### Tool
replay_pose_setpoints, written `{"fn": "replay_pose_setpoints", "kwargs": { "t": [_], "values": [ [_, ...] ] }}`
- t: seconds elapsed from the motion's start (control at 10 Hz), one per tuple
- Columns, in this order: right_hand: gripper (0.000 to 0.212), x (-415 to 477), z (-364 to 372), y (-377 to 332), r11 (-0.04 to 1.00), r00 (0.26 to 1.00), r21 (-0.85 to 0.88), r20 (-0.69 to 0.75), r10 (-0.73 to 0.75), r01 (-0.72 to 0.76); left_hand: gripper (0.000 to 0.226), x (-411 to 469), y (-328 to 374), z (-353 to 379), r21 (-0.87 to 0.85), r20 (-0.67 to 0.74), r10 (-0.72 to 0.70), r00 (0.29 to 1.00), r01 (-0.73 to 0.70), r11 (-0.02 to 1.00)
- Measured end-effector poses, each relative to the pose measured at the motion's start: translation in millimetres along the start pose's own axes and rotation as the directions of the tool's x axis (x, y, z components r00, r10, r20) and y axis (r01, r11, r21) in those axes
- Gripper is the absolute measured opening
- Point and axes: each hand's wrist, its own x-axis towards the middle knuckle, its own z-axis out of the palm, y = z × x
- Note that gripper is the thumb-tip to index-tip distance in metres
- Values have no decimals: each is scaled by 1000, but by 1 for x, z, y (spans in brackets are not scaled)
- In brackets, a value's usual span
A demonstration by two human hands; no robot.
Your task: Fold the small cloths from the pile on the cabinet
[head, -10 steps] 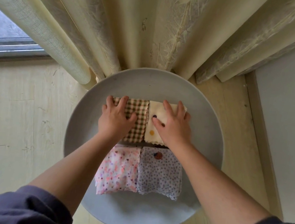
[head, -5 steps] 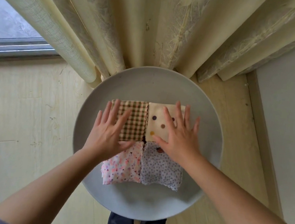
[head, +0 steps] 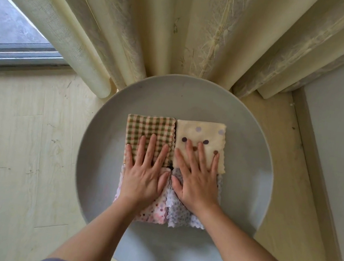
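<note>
Four folded cloths [head: 150, 128] lying squared at counter [head: 249, 160] centre | left hand [head: 144, 177] pressing flat, fingers straight, hiding most of pink cloth [head: 155, 213] | right hand [head: 198, 182] flat too, hiding most of grey cloth [head: 178, 214]

A: Upper part of frame?
B: Cream pleated curtain [head: 177, 34]; window [head: 11, 26], grey frame, upper left.
A: Remaining areas?
B: Pale wood-grain floor [head: 24, 156], left and lower right. Pale grey wall [head: 340, 149], right edge.

A home room: cream curtains [head: 177, 34] hang across the top, a window [head: 15, 48] shows upper left, pale wood flooring [head: 24, 156] lies below, white wall [head: 340, 149] at right
</note>
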Motion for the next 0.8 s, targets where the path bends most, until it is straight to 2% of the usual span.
{"fn": "replay_pose_setpoints", "kwargs": {
  "t": [0.1,0.2,0.3,0.4,0.5,0.6,0.7,0.8],
  "values": [
    [67,-6,-10,2,999,999,36,-38,-17,18,64,-6,-2,-16,-33,-32,14,999,-15,999],
    [63,-17,-25,13,990,993,126,-90,74,-62,68,-18,-18,-32,-97,-75,-129,989,122,988],
    [65,-22,-30,20,981,988,129,-33,150,-144,67,-24,-22,-30,-341,10,-304,953,289,894],
    [65,-17,-27,18,989,994,96,8,113,-113,63,-17,0,-20,-452,47,-267,962,259,854],
    [64,-12,-26,19,995,995,40,19,96,-96,62,-10,11,-20,-392,41,-338,940,327,860],
    [63,-12,-25,15,997,994,16,73,80,-81,64,-10,9,-28,-150,29,-279,960,280,948],
    [65,-4,-34,13,994,971,30,221,96,-106,61,-5,5,-35,-7,105,-141,984,143,990],
    [76,-4,-69,8,994,954,46,291,78,-95,63,0,2,-71,50,128,-181,975,176,983]
  ]
}}
